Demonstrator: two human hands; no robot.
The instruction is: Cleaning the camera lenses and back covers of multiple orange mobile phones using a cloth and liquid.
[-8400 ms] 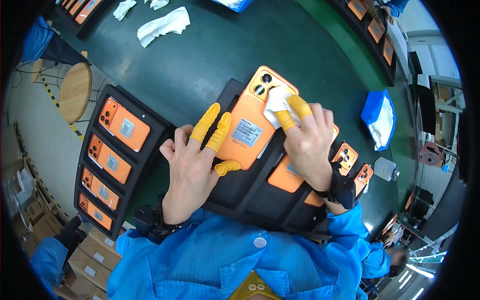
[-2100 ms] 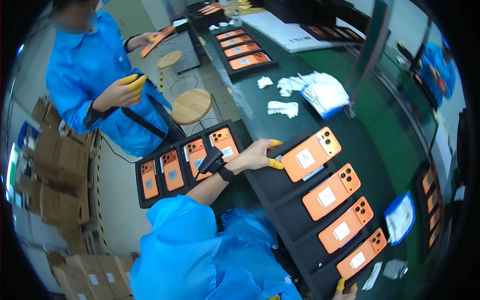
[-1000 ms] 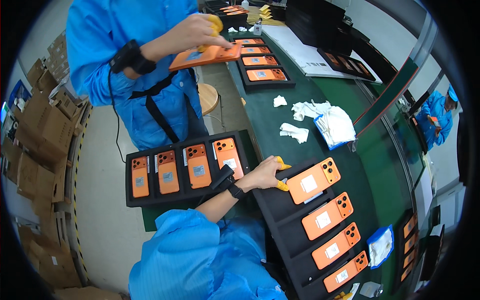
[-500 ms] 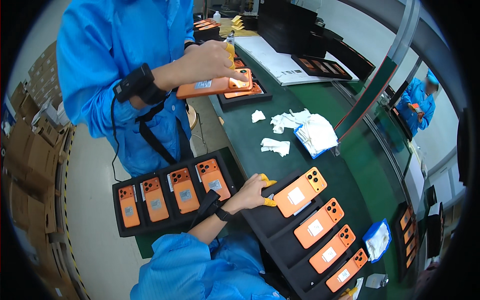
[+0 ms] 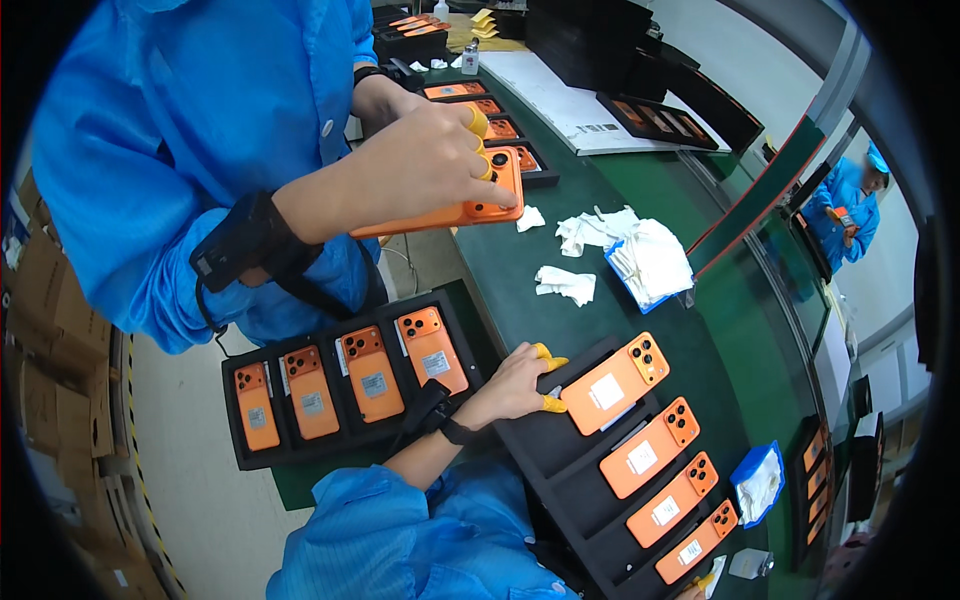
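My left hand (image 5: 512, 386), yellow cots on thumb and forefinger, is open at the upper left of a black slotted tray (image 5: 557, 478). Its thumb tip is right beside the lower corner of the top orange phone (image 5: 622, 376), perhaps touching it. That phone lies face down, camera bumps up, a white label on its back. Three more orange phones, the nearest (image 5: 642, 458) among them, lie in the tray's slots below. At the bottom edge my right hand (image 5: 692, 592), mostly cut off, pinches a white wipe (image 5: 714, 577).
To the left, another black tray (image 5: 240, 425) holds several orange phones. A co-worker's hand (image 5: 425, 165) holds an orange phone (image 5: 440, 217) above it. Wipes fill a blue box (image 5: 650, 265) and a smaller blue box (image 5: 757, 485). A clear bottle (image 5: 751, 563) stands lower right.
The co-worker's hands and phone have come nearer and lower. The view has shifted slightly. My left hand stays beside the top phone.
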